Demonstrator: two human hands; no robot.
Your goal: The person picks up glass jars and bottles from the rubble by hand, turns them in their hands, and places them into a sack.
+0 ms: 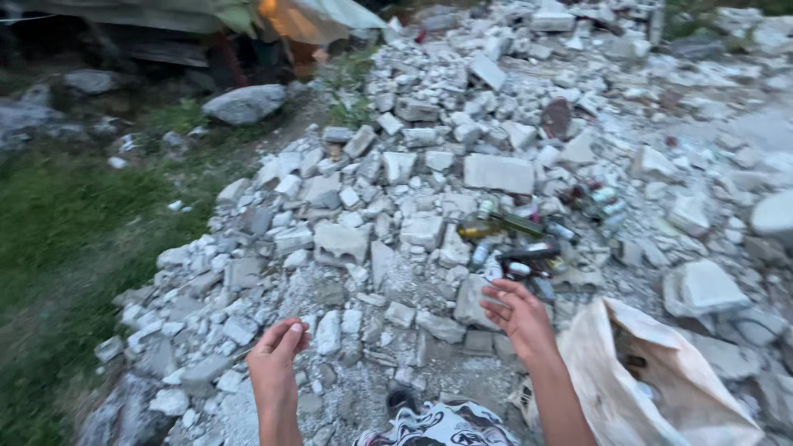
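Observation:
My left hand [276, 351] hovers low over a pile of grey broken rubble [396, 190], fingers curled loosely with nothing in them. My right hand [519, 314] reaches forward with fingers spread, empty, just short of a cluster of discarded bottles [516, 239] lying among the stones. A green glass bottle [519, 224] lies on its side in that cluster. An open dirty white sack [652, 380] rests on the rubble to the right of my right forearm.
Grass [66, 239] borders the rubble on the left. A large grey boulder [244, 103] sits at the far left edge of the pile, with a tarp-covered shelter [273, 21] behind it. More cans and bottles [599, 201] lie farther right. Patterned clothing [442, 425] shows at the bottom.

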